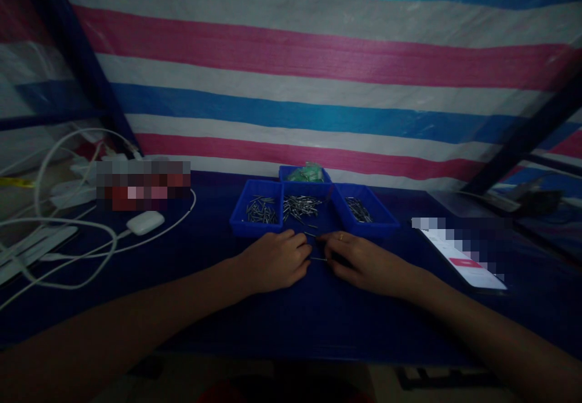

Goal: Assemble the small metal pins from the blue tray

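Note:
My left hand [280, 260] and my right hand [357, 260] face each other low over the blue table. Between their fingertips lies a thin metal rod [318, 259], its ends reaching the fingers of both hands. Another slim metal piece [310, 234] is just beyond, near the index fingers. Both hands have bent, closed fingers. Past them is a loose pile of metal pins [300, 205]. A left blue bin [257, 228] and a right blue bin [373, 228] hold similar pins. The back blue bin [284, 173] contains a green plastic bag [309, 173].
White cables [111, 233] and a white charger [145, 223] lie at the left. A lit phone [473, 263] rests at the right. Behind the blue table [336, 330] hangs a striped sheet [309, 57] between dark frame posts.

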A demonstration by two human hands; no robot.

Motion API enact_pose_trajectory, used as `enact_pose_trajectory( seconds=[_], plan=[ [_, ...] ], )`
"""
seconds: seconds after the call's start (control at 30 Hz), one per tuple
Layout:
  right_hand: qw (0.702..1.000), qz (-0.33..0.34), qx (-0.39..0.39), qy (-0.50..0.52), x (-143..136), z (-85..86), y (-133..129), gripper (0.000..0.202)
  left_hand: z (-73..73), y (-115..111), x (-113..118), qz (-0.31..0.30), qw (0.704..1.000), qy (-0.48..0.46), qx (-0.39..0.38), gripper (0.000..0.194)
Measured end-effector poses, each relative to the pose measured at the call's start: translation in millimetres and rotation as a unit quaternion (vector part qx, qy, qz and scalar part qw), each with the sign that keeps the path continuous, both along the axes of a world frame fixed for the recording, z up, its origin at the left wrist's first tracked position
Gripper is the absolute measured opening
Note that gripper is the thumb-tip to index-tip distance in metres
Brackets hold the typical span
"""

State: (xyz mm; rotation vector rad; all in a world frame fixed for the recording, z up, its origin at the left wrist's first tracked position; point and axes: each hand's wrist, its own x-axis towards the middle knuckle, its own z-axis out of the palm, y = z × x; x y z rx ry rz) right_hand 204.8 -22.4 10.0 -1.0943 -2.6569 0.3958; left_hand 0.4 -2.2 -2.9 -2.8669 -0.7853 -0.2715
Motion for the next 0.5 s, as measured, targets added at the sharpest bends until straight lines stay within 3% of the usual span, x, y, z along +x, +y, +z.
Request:
enact_pose_trajectory(
  seconds=[0.23, 0.5],
  plan=[
    [1.000, 0.001, 0.019, -0.003, 0.0, -6.2, -1.4, 0.009, -1.3, 0.0, 1.6, 0.011, 1.000, -0.011, 0.011, 0.025],
    [1.000, -0.011, 0.018, 0.003, -2.4, 0.7, -4.1, 0.011, -4.7, 1.6, 1.4, -0.010, 0.999, -0.027, 0.042, 0.027]
  ],
)
